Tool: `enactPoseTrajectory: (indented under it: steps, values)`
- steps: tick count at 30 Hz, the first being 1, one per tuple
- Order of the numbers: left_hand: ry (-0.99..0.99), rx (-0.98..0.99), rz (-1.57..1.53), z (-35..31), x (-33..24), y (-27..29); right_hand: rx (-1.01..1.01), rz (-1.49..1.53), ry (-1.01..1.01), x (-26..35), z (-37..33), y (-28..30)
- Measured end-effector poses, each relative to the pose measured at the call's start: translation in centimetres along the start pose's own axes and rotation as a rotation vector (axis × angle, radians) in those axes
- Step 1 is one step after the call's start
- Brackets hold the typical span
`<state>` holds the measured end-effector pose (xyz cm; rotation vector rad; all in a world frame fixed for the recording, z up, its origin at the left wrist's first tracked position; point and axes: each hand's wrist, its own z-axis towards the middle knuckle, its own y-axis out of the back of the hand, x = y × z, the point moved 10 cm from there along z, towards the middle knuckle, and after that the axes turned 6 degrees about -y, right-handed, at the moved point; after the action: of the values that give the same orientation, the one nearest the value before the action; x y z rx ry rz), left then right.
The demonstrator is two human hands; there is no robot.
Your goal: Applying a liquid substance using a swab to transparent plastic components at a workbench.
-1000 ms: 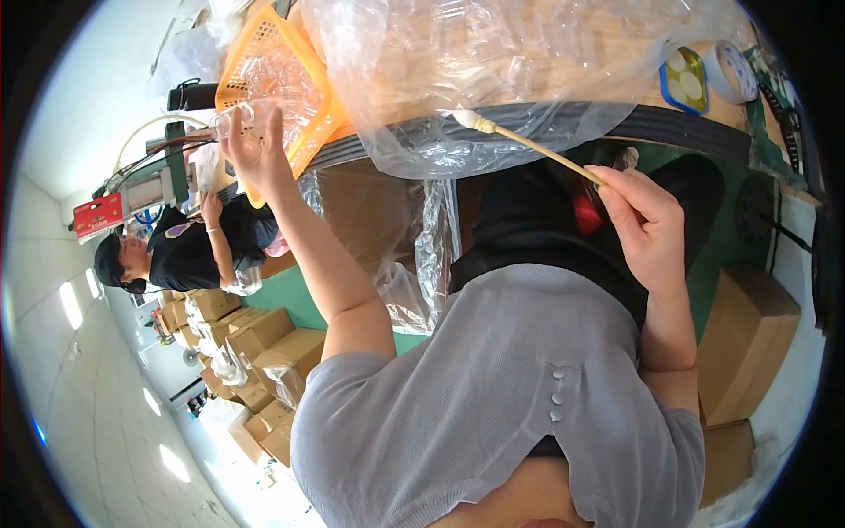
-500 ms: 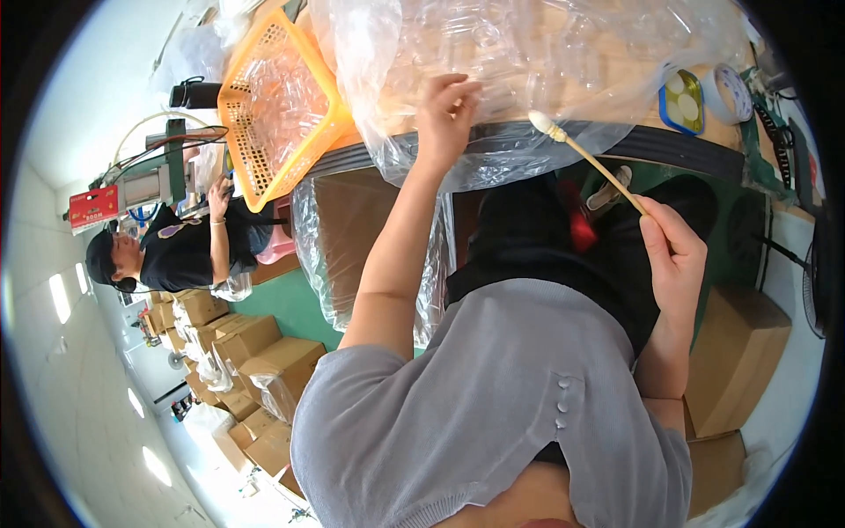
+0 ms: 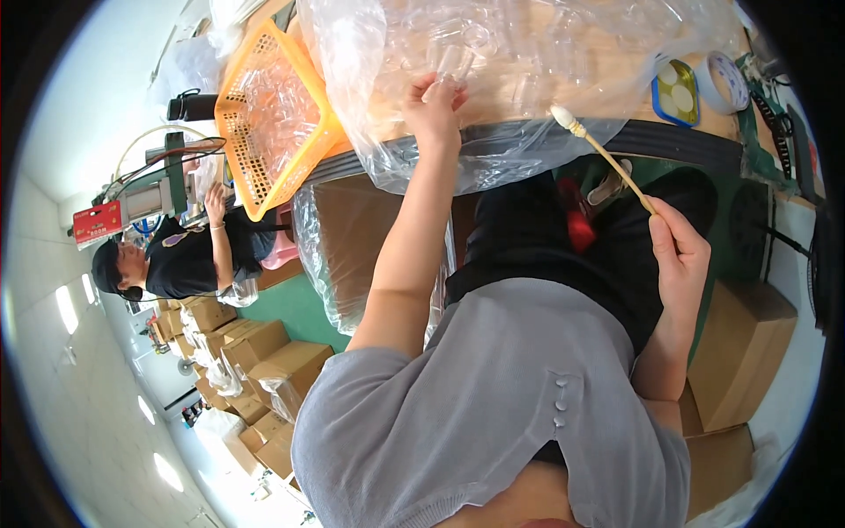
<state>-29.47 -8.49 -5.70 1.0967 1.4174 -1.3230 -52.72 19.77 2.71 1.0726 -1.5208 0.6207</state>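
Note:
My right hand (image 3: 679,251) grips the lower end of a thin wooden stick (image 3: 619,170). A white padded tip (image 3: 562,116), bound below with a yellowish wrap, points up toward the table edge. Over the clear plastic sheet, my left hand (image 3: 433,113) has its fingers closed at the near end of a small clear plastic container (image 3: 454,62). Several similar see-through containers lie around it on the plastic sheet (image 3: 352,53); their outlines blend into the film.
An orange basket (image 3: 330,132) of clear plastic pieces stands left of the sheet. A blue-rimmed tin (image 3: 676,92) with pale discs and a tape roll (image 3: 723,84) lie at right. Another person (image 3: 189,255) works at a machine on the left. Cardboard boxes (image 3: 299,365) are stacked behind.
My left hand has moved slightly left, and its fingers have closed at a clear container. The stick in my right hand has shifted a little right. The other person's hand has moved slightly.

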Motion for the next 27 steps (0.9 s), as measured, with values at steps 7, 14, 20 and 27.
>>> enactPoseTrajectory:
  steps: [7, 14, 20, 27]
  values:
    - [0.085, 0.128, 0.2, 4.0, -0.5, -0.6, 0.02, 0.0, 0.072, 0.9, -0.1, -0.6]
    - [-0.307, 0.369, 0.854, 4.1, -8.3, -2.3, -0.038, 0.0, -0.003, -1.0, -0.7, 1.3]
    - [-0.711, 0.793, 1.489, -0.9, -6.8, -9.1, -0.031, 0.002, 0.063, -0.3, -0.7, 0.7]
    - [-0.51, 0.911, 1.414, 0.5, -5.9, -7.8, -0.061, 0.016, 0.091, -0.1, -0.7, 1.3]
